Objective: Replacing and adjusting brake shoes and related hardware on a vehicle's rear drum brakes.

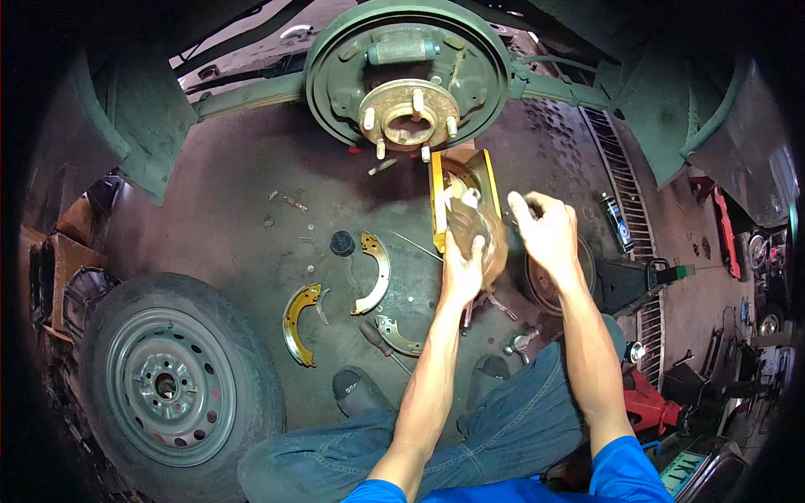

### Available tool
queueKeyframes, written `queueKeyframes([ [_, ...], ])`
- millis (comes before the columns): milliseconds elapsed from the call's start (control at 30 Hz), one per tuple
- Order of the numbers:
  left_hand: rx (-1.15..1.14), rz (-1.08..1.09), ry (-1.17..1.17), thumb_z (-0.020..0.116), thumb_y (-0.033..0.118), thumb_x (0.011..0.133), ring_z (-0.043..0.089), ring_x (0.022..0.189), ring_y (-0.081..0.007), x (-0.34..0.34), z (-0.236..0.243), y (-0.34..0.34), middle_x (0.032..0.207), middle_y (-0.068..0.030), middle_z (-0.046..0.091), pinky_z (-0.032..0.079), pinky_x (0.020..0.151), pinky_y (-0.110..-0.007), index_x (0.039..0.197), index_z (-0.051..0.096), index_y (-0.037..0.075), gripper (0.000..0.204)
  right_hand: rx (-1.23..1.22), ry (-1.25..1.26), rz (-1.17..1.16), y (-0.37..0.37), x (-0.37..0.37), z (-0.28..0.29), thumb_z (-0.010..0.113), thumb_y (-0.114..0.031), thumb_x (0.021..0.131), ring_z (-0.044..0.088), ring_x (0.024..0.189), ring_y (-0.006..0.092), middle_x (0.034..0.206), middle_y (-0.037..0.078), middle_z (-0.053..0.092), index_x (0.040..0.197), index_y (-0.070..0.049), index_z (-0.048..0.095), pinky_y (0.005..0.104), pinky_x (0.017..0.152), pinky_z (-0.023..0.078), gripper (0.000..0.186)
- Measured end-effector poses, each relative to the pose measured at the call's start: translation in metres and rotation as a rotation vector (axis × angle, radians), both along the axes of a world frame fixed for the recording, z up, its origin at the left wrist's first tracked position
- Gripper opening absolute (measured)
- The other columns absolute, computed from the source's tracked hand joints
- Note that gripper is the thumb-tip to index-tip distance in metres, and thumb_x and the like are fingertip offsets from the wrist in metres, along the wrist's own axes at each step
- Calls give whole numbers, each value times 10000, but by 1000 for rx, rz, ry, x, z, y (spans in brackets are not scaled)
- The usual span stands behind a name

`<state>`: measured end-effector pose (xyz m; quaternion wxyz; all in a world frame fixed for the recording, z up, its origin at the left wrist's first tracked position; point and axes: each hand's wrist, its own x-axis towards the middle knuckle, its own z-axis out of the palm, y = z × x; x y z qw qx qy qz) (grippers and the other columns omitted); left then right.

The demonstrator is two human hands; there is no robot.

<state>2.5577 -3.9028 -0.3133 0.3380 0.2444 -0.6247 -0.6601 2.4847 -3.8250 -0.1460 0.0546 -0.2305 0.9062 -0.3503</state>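
My left hand (464, 267) grips an open yellow box (438, 201) and a brown, crumpled, bag-like bundle (485, 243) at it, just below the hub. A curved part (459, 172) shows inside the box. My right hand (543, 230) is beside them with curled fingers; what it holds, if anything, I cannot make out. On the floor below lie brake shoes (371, 272), one of them yellow (299, 327), a black round cap (342, 244) and a screwdriver (377, 341).
A wheel hub (409, 117) with studs hangs above. A tyre on a steel rim (193, 381) lies left. A brake drum (545, 277), spray can (615, 222), drain grate (629, 168) and red stand (650, 407) are at the right. My knees and feet are below.
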Motion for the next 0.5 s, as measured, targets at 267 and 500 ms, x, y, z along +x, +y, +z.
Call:
queueKeyframes([
  [267, -27, -385, -213, 413, 278, 1038, 640, 1068, -465, 4, 18, 34, 1109, -324, 644, 519, 877, -481, 1301, 419, -44, 415, -109, -224, -86, -1, -20, -75, 661, -439, 915, 665, 999, 331, 1031, 248, 681, 1133, 60, 569, 411, 881, 501, 552],
  [500, 684, -724, 299, 558, 241, 1031, 618, 1083, -162, 11, 13, 27, 1208, -133, 635, 487, 959, -300, 1368, 457, -51, 458, -688, -778, -117, 2, -33, -54, 639, -499, 955, 463, 624, 72, 705, -43, 465, 823, -142, 493, 256, 615, 436, 408],
])
